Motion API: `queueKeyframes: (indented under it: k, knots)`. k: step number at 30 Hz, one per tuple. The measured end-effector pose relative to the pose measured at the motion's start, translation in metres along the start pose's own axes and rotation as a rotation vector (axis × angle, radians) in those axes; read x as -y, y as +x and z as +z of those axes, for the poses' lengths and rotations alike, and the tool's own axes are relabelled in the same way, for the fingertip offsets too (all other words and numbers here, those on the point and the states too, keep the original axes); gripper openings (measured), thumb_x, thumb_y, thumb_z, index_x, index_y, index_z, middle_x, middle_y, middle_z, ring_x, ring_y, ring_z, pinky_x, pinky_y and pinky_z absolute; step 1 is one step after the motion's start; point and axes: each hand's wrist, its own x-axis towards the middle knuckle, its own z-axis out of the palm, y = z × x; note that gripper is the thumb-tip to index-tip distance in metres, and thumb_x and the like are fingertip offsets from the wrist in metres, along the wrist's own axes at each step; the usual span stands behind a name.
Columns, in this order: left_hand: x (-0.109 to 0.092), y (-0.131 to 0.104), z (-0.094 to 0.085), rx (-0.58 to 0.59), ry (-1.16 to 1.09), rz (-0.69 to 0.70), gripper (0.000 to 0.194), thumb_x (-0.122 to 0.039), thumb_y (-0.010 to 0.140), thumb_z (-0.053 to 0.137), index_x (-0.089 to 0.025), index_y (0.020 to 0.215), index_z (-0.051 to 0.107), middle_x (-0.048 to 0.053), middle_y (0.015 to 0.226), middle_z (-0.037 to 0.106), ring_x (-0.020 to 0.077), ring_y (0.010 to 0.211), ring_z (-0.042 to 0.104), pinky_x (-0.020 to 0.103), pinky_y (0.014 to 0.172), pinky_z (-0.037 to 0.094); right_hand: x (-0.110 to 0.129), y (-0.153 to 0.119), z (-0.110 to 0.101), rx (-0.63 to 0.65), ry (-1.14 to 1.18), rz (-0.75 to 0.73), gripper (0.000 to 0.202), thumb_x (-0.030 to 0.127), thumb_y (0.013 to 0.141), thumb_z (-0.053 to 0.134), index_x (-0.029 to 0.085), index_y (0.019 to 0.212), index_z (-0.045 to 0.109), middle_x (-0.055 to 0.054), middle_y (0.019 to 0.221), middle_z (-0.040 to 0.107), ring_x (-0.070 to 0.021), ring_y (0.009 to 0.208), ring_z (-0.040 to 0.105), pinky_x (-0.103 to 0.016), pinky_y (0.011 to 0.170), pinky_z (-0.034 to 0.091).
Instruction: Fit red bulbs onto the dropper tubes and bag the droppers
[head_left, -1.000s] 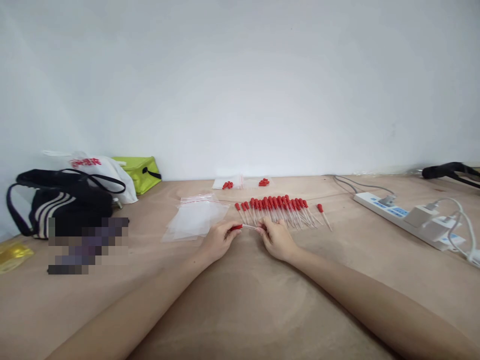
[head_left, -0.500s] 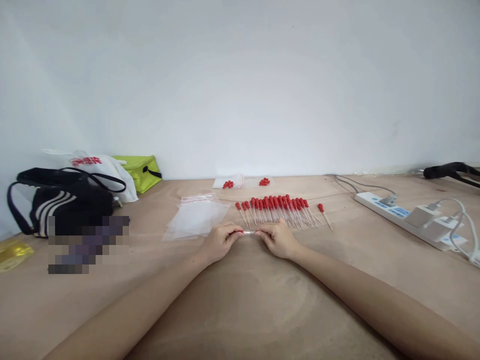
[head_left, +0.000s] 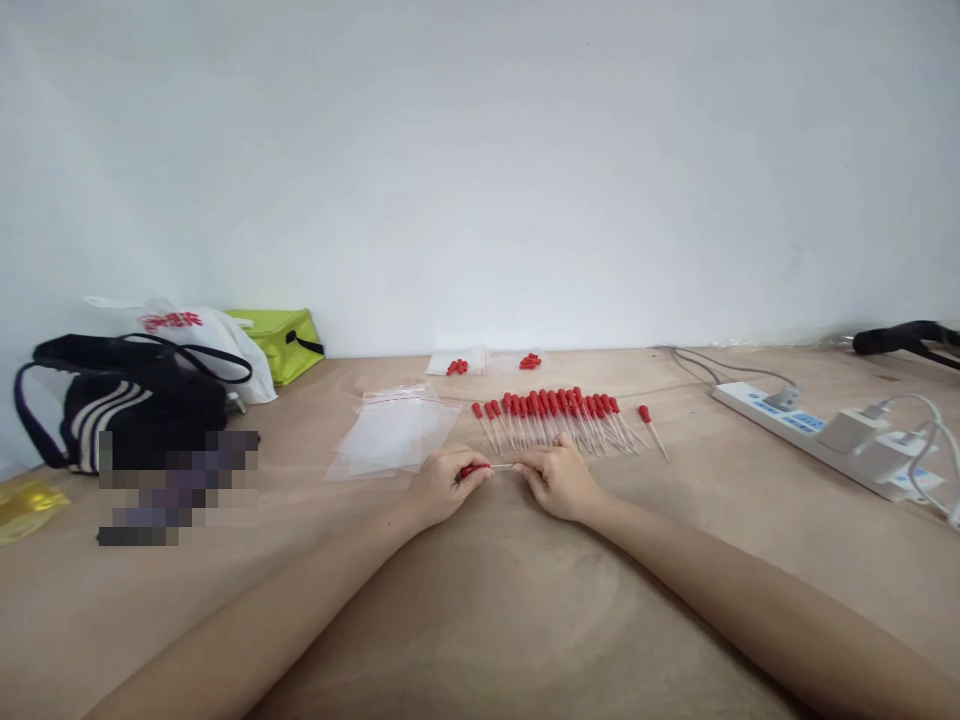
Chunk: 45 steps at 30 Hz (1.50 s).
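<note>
thin clear dropper [head_left: 491, 467] with red bulb, level, left hand [head_left: 439, 485] and right hand [head_left: 556, 480] fingers pinching its ends

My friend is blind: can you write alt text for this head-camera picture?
Two bare hands, left hand and right hand, hold one red-capped dropper between them over a wooden table. Behind lie a row of droppers and clear bags.

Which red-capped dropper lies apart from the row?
The lone dropper at the row's right end: a bare gap of table separates it, while the rest lie packed side by side. Another is held between both hands.
</note>
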Motion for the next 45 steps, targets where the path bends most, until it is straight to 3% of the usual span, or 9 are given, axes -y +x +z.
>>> queueKeyframes:
  k: [3, 8, 14, 18, 24, 34, 40, 45]
  knots:
    - [0.000, 0.000, 0.000, 0.032, -0.032, 0.022, 0.018, -0.025, 0.081, 0.047, -0.017, 0.076, 0.062, 0.002, 0.070, 0.062, 0.0131, 0.066, 0.055, 0.024, 0.064, 0.043, -0.002, 0.001, -0.001, 0.097, 0.175, 0.067, 0.030, 0.027, 0.084, 0.038, 0.018, 0.063, 0.057, 0.003, 0.058, 0.057, -0.0090, 0.053, 0.044, -0.026, 0.067, 0.025]
    - [0.001, 0.001, 0.000, 0.038, -0.102, 0.050, 0.017, -0.023, 0.081, 0.046, -0.017, 0.078, 0.062, 0.002, 0.072, 0.063, 0.0129, 0.067, 0.056, 0.023, 0.064, 0.043, -0.011, 0.004, 0.005, 0.172, 0.490, 0.102, 0.028, 0.031, 0.082, 0.039, 0.017, 0.066, 0.058, 0.003, 0.056, 0.052, -0.0093, 0.053, 0.044, -0.023, 0.061, 0.032]
    - [0.001, 0.004, 0.001, 0.023, -0.231, -0.037, 0.019, -0.024, 0.081, 0.045, -0.017, 0.076, 0.062, 0.001, 0.072, 0.064, 0.0123, 0.067, 0.058, 0.022, 0.064, 0.044, -0.015, 0.005, 0.009, 0.219, 0.664, 0.130, 0.031, 0.036, 0.081, 0.038, 0.016, 0.066, 0.055, 0.004, 0.054, 0.044, -0.0089, 0.051, 0.038, -0.021, 0.052, 0.030]
    - [0.003, 0.004, 0.003, 0.041, -0.241, -0.088, 0.021, -0.024, 0.082, 0.044, -0.016, 0.075, 0.062, 0.000, 0.065, 0.062, 0.0113, 0.061, 0.056, 0.021, 0.058, 0.043, -0.008, 0.004, 0.003, 0.147, 0.482, 0.099, 0.031, 0.031, 0.083, 0.036, 0.017, 0.063, 0.055, 0.004, 0.054, 0.048, -0.0083, 0.051, 0.039, -0.023, 0.060, 0.029]
    - [0.000, 0.001, 0.003, 0.030, -0.055, 0.024, 0.013, -0.022, 0.078, 0.051, -0.016, 0.074, 0.062, 0.002, 0.069, 0.062, 0.0120, 0.064, 0.055, 0.022, 0.062, 0.042, -0.001, -0.001, 0.001, 0.024, 0.073, -0.014, 0.027, 0.024, 0.084, 0.038, 0.017, 0.065, 0.056, 0.001, 0.064, 0.060, -0.0086, 0.055, 0.042, -0.027, 0.066, 0.020]
    - [-0.004, -0.001, 0.004, 0.007, -0.001, 0.166, 0.015, -0.022, 0.079, 0.050, -0.013, 0.074, 0.061, 0.003, 0.065, 0.058, 0.0120, 0.063, 0.052, 0.023, 0.061, 0.041, -0.004, -0.001, 0.005, -0.023, 0.047, -0.138, 0.026, 0.024, 0.085, 0.037, 0.016, 0.069, 0.056, 0.000, 0.065, 0.060, -0.0088, 0.054, 0.042, -0.026, 0.063, 0.016]
    - [-0.004, 0.000, 0.005, 0.016, -0.017, 0.141, 0.015, -0.022, 0.078, 0.051, -0.013, 0.074, 0.062, 0.003, 0.066, 0.059, 0.0124, 0.063, 0.053, 0.023, 0.061, 0.041, -0.002, 0.000, 0.006, -0.008, 0.050, -0.129, 0.028, 0.024, 0.086, 0.036, 0.016, 0.068, 0.056, 0.000, 0.064, 0.060, -0.0090, 0.054, 0.042, -0.026, 0.063, 0.016]
    - [-0.002, 0.003, 0.001, 0.016, -0.077, 0.040, 0.011, -0.020, 0.076, 0.053, -0.015, 0.077, 0.064, 0.002, 0.070, 0.063, 0.0122, 0.066, 0.056, 0.022, 0.064, 0.042, -0.001, 0.006, 0.002, 0.005, 0.041, -0.104, 0.030, 0.025, 0.088, 0.034, 0.017, 0.072, 0.058, 0.000, 0.065, 0.060, -0.0096, 0.056, 0.042, -0.026, 0.063, 0.017]
